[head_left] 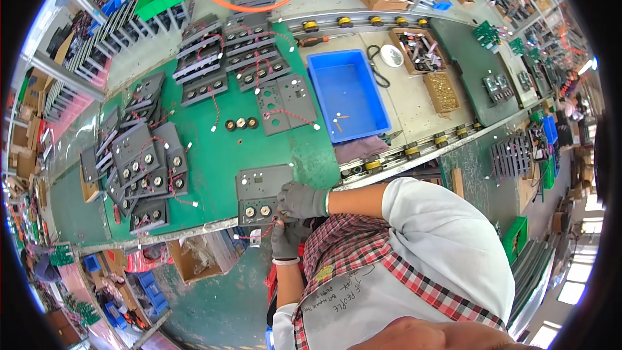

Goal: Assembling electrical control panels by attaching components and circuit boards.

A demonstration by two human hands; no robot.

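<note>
A dark grey panel (pixel 262 185) with cut-outs lies on the green table (pixel 214 210) at its near edge. Two pale round parts (pixel 258 211) sit on the panel's near half. My right hand (pixel 301 199), in a grey glove, bends over the panel's right side with its fingers curled in; what they grip is hidden. Just below it, my gloved left hand (pixel 285 241) pinches a red-and-black twisted wire (pixel 267 229) at the near edge. The wire's white plug end hangs to the left, close to a small white tag (pixel 255 238).
Similar panels with wires are heaped at left (pixel 146 162) and stacked farther back (pixel 249 52). Three loose round parts (pixel 241 123) lie mid-table. A blue bin (pixel 350 94) stands right of them, beside a roller rail (pixel 414 150), scissors (pixel 378 66) and small cardboard boxes (pixel 442 93).
</note>
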